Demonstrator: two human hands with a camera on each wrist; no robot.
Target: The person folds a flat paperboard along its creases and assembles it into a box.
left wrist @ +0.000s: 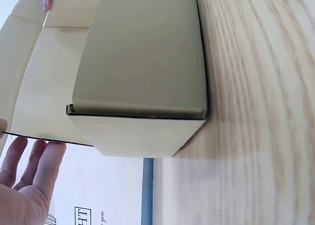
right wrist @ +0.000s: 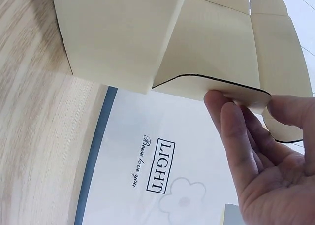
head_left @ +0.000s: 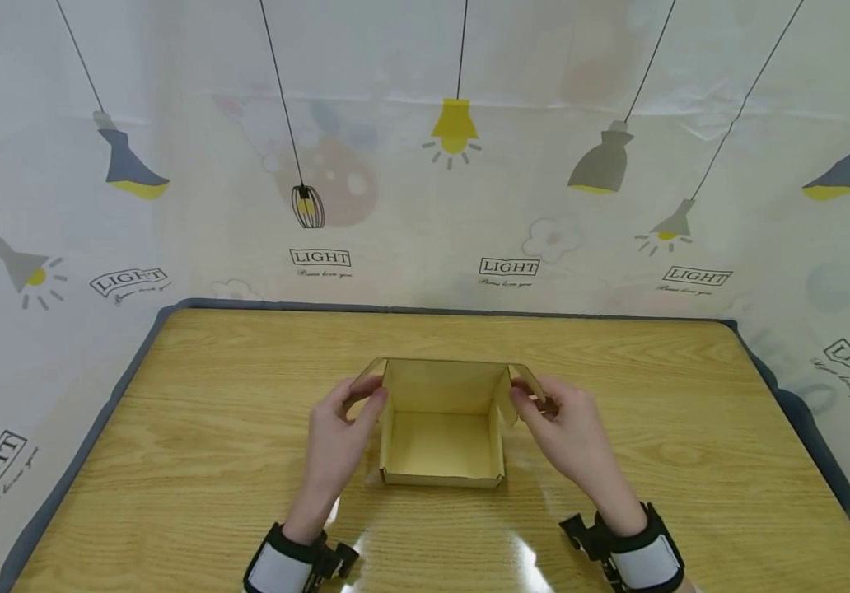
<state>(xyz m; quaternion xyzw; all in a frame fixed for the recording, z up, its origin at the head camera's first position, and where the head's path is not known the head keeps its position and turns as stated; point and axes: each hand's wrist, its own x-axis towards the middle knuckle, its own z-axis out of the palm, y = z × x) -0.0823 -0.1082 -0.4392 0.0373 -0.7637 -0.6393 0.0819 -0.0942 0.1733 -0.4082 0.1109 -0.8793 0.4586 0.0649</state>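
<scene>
A small tan cardboard box point(head_left: 436, 451) stands on the table with its inside showing and its lid point(head_left: 446, 383) raised at the back. At the lid's left side my left hand point(head_left: 336, 436) pinches the edge between thumb and fingers. In the left wrist view, the fingers point(left wrist: 47, 166) lie under that lid edge. My right hand point(head_left: 569, 428) grips the lid's right side flap. The right wrist view shows that flap point(right wrist: 197, 87) between thumb and fingertips, with the front tuck flap point(right wrist: 283, 48) bent along the lid's far edge.
The wooden table point(head_left: 210, 412) has a dark edge strip point(head_left: 306, 306). Behind and beside it hangs a white cloth point(head_left: 395, 206) printed with lamps and LIGHT lettering. Black straps with pale panels circle the left wrist point(head_left: 284, 564) and right wrist point(head_left: 643, 560).
</scene>
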